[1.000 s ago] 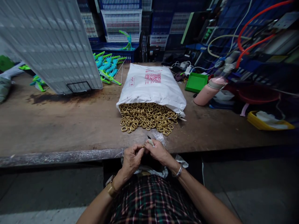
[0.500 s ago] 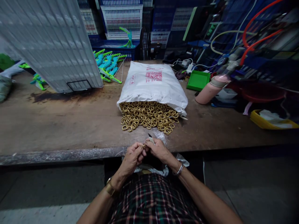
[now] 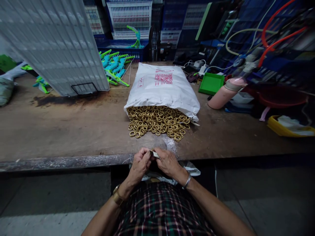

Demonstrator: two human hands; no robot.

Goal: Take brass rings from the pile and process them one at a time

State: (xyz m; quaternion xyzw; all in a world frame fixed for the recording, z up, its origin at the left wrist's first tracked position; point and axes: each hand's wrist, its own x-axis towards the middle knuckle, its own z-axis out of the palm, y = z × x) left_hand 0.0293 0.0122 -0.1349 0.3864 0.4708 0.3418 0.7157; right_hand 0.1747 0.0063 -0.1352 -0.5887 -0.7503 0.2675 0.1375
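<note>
While a pile of shiny, gold-coloured rings (image 3: 159, 121) spills out of a big white bag with red print (image 3: 145, 93) onto the brown wooden table (image 3: 61, 121), two bare hands meet near the table's front edge. The right hand (image 3: 169, 164) has its fingers curled tight around a small, thin tool (image 3: 155, 154) with a pale handle and a dark tip. The tip points at the left hand (image 3: 140, 164), right by its fingertips. The left fingers are bent and pinched shut, but what is in them is too small and hidden to tell. The hands are close together, nearer the person than the rings. The rings lie in a messy heap at the bag's open mouth, and some sit flat on the table in front.

On the left side, a big, ridged, see-through white panel (image 3: 59, 42) leans over the table, with blue and bright green plastic things (image 3: 114, 65) beside it. Right of the bag are a green, square tray (image 3: 211, 83), a tilted pink bottle (image 3: 223, 95) and a yellow tray (image 3: 278, 128) with something white in it.
</note>
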